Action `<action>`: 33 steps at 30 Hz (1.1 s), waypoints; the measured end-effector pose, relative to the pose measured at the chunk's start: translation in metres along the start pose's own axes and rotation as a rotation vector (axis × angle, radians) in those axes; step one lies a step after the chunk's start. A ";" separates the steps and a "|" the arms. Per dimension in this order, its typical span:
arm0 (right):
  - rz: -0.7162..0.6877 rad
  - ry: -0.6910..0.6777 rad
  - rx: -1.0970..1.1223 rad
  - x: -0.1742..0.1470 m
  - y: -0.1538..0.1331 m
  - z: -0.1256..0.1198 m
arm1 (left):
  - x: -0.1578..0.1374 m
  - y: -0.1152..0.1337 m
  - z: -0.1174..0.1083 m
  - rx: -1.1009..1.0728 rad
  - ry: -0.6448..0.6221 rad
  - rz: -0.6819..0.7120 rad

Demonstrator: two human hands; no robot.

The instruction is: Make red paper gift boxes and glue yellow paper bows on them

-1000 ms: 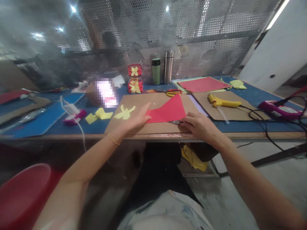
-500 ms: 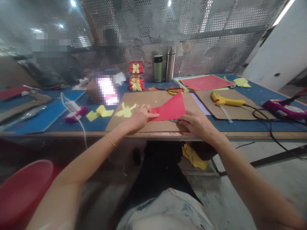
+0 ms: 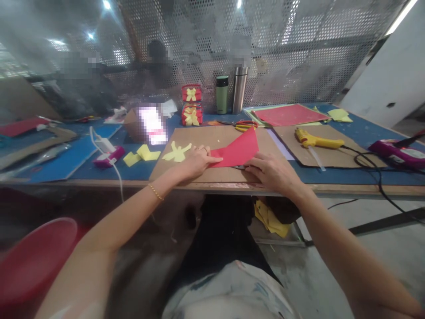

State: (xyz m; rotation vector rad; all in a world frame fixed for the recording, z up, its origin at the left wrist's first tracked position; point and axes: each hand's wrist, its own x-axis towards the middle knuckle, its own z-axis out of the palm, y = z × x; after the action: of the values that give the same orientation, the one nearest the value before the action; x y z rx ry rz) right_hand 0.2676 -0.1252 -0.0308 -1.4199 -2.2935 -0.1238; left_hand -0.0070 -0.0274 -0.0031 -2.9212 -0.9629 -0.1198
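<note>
A red sheet of paper (image 3: 241, 148) lies on a brown cardboard sheet (image 3: 206, 136) in front of me, its right part lifted. My left hand (image 3: 197, 163) presses the paper's left end down, index finger stretched across it. At the lower right edge, my right hand (image 3: 272, 168) has its fingers bent and closed on the paper. A thin grey thing (image 3: 238, 167) shows beneath the edge by the right fingertips; its kind is hidden. Left of my left hand lies a yellow paper bow (image 3: 177, 152).
Yellow-and-red-handled tools (image 3: 245, 126) lie behind the paper. A yellow glue gun (image 3: 317, 139) rests on cardboard at right. Further back stand small red boxes with yellow bows (image 3: 191, 115), a green tumbler (image 3: 222, 95) and a steel flask (image 3: 239, 91). A purple power strip (image 3: 109, 157) lies left.
The view has shifted slightly, so the table's things appear a little further right. Both hands and the red paper keep nearly the same pose.
</note>
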 end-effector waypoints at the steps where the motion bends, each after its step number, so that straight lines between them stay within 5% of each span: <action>1: -0.006 0.000 0.002 0.000 0.000 0.000 | 0.000 0.000 0.001 0.001 0.001 0.005; 11: -0.024 0.007 0.018 0.001 0.000 0.001 | 0.004 -0.008 -0.006 -0.071 -0.060 0.067; 19: -0.045 -0.008 0.094 0.002 -0.004 0.001 | 0.024 -0.031 -0.012 -0.175 -0.213 0.172; 26: -0.056 0.034 0.105 0.010 -0.005 0.009 | 0.031 -0.036 -0.021 -0.282 -0.338 0.124; 33: -0.075 0.070 0.178 0.012 -0.003 0.017 | 0.036 -0.046 -0.015 -0.290 -0.328 0.154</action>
State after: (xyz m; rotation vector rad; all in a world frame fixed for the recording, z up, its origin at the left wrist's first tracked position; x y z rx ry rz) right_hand 0.2547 -0.1119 -0.0408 -1.2224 -2.2409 0.0078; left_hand -0.0058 0.0292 0.0170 -3.3433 -0.8077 0.2570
